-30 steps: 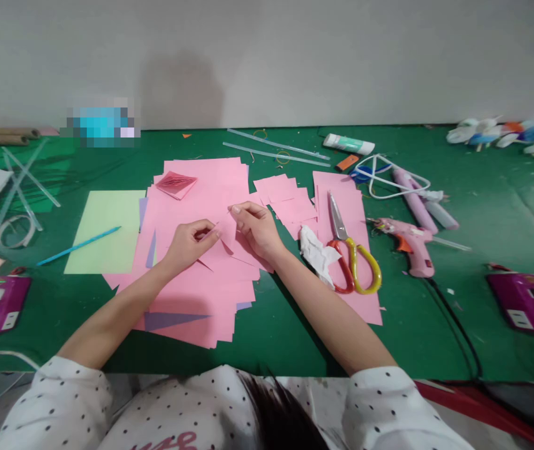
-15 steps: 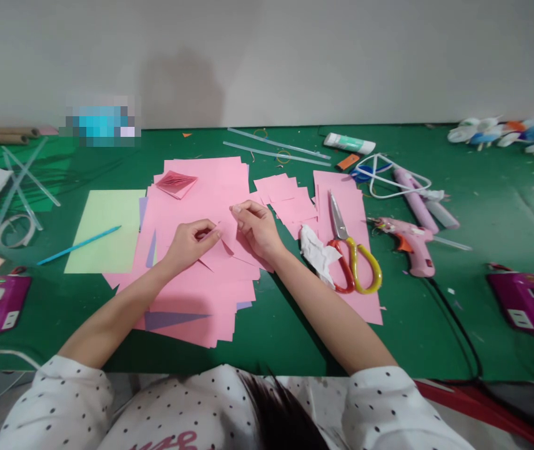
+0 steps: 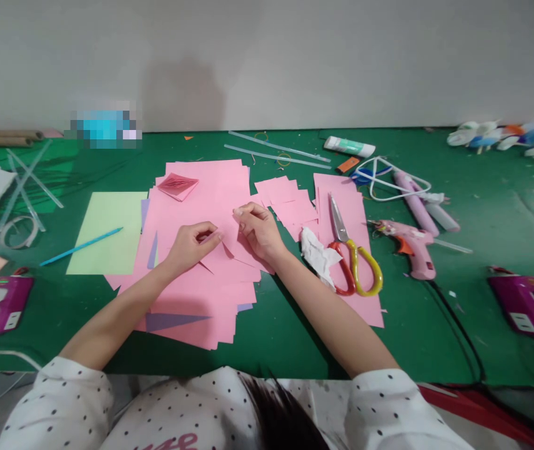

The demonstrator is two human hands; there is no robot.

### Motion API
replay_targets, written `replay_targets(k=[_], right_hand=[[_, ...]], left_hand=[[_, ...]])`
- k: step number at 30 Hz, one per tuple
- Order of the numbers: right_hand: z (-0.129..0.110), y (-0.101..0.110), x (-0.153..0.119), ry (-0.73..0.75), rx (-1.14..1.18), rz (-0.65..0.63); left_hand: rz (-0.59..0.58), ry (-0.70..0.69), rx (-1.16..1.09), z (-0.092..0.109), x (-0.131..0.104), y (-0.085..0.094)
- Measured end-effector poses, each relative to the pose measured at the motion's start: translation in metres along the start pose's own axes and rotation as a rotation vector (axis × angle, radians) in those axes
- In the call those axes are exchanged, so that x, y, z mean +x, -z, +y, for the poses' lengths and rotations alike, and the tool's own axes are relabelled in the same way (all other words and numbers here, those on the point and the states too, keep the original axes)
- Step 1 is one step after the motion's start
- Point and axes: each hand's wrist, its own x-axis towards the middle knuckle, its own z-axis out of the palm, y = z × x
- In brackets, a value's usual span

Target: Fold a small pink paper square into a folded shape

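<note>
Above a pile of pink sheets (image 3: pixel 201 187) on the green table, my left hand (image 3: pixel 195 245) pinches a small piece of pink paper (image 3: pixel 227 239) by its left side. My right hand (image 3: pixel 258 230) is closed on the right side of the same piece, thumb and forefinger together at its upper corner. The paper blends with the sheets beneath, so its outline is hard to make out. A folded pink paper stack (image 3: pixel 178 187) rests at the pile's upper left. Small pink squares (image 3: pixel 290 203) lie right of my right hand.
Scissors (image 3: pixel 341 228) and crumpled white tissue (image 3: pixel 316 253) lie on pink paper at the right, beside a pink glue gun (image 3: pixel 410 244) with a black cord. A blue pencil (image 3: pixel 82 245) crosses a pale green sheet (image 3: pixel 112 212) at the left. Clear sticks (image 3: pixel 278 156) lie behind.
The camera view has shifted very slightly, so the table appears a little lower. Both hands keep nearly the same pose on the paper.
</note>
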Motion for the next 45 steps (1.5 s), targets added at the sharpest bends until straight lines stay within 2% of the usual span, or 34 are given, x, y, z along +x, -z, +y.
replay_targets(k=[13,20,24,29,32,45], right_hand=[[0.001,0.002,0.003,-0.044,0.013,0.017],[0.0,0.002,0.002,-0.036,0.014,-0.008],[0.004,0.003,0.003,0.018,0.019,-0.004],[0.008,0.004,0.001,0.046,-0.091,-0.106],[0.008,0.004,0.0,0.062,-0.17,-0.114],[0.011,0.006,0.001,0.08,-0.237,-0.084]], left_hand=[[0.005,-0.006,0.018,-0.006,0.0,0.0],[0.002,-0.001,0.032,-0.004,0.001,0.0],[0.006,-0.003,0.016,-0.004,0.0,-0.001],[0.103,0.012,-0.068,-0.006,0.0,0.0],[0.14,0.015,-0.096,-0.006,0.001,0.001],[0.123,0.014,-0.1,-0.009,0.001,0.0]])
